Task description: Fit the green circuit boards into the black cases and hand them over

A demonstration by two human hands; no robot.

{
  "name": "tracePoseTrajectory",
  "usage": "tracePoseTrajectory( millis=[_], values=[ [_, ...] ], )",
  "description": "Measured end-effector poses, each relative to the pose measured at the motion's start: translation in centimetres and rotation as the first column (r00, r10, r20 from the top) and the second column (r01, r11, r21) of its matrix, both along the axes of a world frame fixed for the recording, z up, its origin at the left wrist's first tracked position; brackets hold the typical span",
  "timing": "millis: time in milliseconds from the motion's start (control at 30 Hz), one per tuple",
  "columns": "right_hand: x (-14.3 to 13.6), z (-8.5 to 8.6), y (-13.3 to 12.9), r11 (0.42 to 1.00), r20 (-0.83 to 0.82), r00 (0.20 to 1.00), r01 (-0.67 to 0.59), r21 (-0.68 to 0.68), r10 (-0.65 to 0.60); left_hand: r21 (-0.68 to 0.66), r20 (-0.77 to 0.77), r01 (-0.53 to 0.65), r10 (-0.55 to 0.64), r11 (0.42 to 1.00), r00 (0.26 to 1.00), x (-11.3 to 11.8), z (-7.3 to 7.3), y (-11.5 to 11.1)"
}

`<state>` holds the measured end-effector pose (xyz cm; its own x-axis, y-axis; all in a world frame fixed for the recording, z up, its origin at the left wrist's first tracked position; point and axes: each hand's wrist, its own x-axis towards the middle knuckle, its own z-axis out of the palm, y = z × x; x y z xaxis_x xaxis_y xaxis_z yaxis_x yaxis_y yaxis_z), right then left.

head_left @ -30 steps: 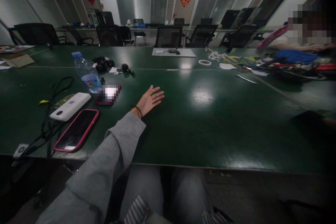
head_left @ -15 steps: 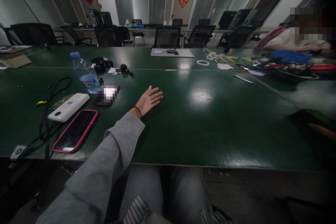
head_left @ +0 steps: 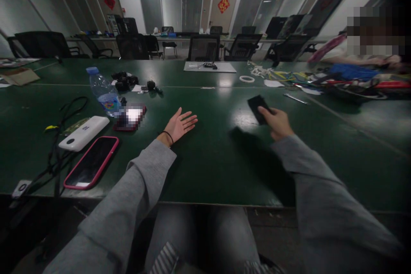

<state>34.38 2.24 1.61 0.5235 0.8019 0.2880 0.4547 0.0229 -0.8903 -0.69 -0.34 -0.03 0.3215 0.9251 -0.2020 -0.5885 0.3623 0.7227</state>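
Observation:
My left hand (head_left: 180,126) rests palm up on the green table (head_left: 205,171), fingers spread, with nothing in it. A dark band circles that wrist. Over the table on the right, my right hand (head_left: 278,123) pinches a flat black rectangular piece (head_left: 257,109) between thumb and fingers; its exact kind cannot be made out. The piece is held above the surface, apart from my left hand, and a shadow falls below it. Left of my left hand lie a phone with a lit, blurred-out screen (head_left: 130,118) and a phone in a pink case (head_left: 92,162).
A white power bank (head_left: 84,133), a tilted plastic bottle (head_left: 104,94) and black cables (head_left: 53,150) are at the left. Farther back are a white board (head_left: 210,67), a tape ring (head_left: 246,79) and a wrench (head_left: 296,99). Another person (head_left: 346,56) sits beyond cluttered cables at right.
My right hand has come in from the right edge to above the table, bringing the black rectangular piece. My left hand stays in place, palm up and open.

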Motion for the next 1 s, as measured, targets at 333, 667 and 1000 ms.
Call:
tracePoseTrajectory(
  millis=[333, 667, 1000],
  values=[
    [-19.6, -4.2, -4.0, 0.835, 0.586, 0.693, -0.547, 0.048, 0.420, -0.035, -0.054, 0.001, -0.003, 0.999, 0.999, 1.4, -0.3, -0.4],
    [-18.0, -4.4, -3.3, 0.789, 0.176, 0.803, -0.594, 0.156, 0.570, 0.064, -0.156, -0.145, 0.153, 0.987, 0.976, 1.9, -1.0, -0.1],
    [-18.0, -5.1, -2.7, 0.765, -0.109, 0.758, -0.640, 0.073, 0.644, 0.146, -0.185, -0.053, 0.080, 0.988, 0.980, 1.6, -0.9, -0.3]
  ],
)
